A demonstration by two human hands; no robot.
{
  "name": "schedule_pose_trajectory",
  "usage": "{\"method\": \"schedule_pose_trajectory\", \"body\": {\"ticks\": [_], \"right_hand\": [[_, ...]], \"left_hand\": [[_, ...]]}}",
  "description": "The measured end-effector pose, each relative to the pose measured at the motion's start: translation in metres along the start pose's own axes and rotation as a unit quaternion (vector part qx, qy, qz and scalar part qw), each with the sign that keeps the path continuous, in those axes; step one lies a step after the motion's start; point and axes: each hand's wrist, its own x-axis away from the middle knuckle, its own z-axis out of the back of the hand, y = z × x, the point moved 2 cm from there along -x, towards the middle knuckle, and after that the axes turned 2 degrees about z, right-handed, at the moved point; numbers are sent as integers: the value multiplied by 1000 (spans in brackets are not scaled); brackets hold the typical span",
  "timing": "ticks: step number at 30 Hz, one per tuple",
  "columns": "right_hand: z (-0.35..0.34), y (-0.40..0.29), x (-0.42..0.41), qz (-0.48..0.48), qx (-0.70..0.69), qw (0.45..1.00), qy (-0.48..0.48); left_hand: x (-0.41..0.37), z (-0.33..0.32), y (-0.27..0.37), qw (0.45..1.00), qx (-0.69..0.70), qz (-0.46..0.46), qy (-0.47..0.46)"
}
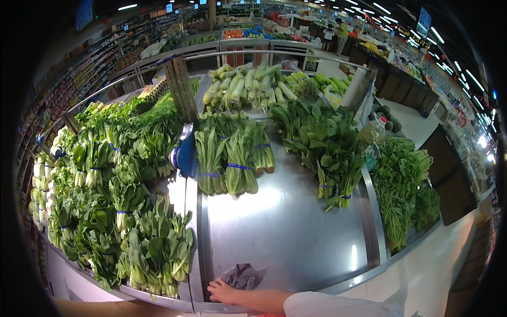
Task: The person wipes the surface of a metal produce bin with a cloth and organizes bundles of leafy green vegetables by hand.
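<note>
My right hand [222, 292] reaches in from the lower right, in a white sleeve [336, 304]. It grips a crumpled grey-purple cloth [244, 276] at the front left corner of a stainless steel display tray [285, 237]. Part of the cloth is bunched beside and under my fingers. Light glares off the metal, and a few small specks show on it. My left hand is out of view. Further back on the tray stand bundles of leafy lettuce [239, 166] tied with blue tape. Dark leafy greens [324, 142] are heaped at its back right.
Leafy greens [154, 245] crowd the counter at left. A blue tape dispenser [185, 152] stands by the post [180, 89]. Wrapped vegetables [245, 87] lie behind. At right are a plastic jug [373, 130] and herb bunches [396, 190]. Two people [340, 35] stand far off.
</note>
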Motion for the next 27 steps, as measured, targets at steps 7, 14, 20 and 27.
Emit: {"method": "schedule_pose_trajectory", "body": {"ticks": [7, 14, 20, 27], "right_hand": [[20, 33, 54, 24, 30, 991, -126], [91, 58, 157, -99, -41, 994, -4], [132, 89, 225, -316, -85, 944, 46], [109, 104, 257, -296, 14, 955, 4]], "left_hand": [[70, -20, -140, 964, -232, -132, 16], [136, -56, 59, 967, 128, -191, 110], [124, -107, 188, 916, -69, -388, 79], [69, -169, 234, 810, -391, -424, 103]]}}
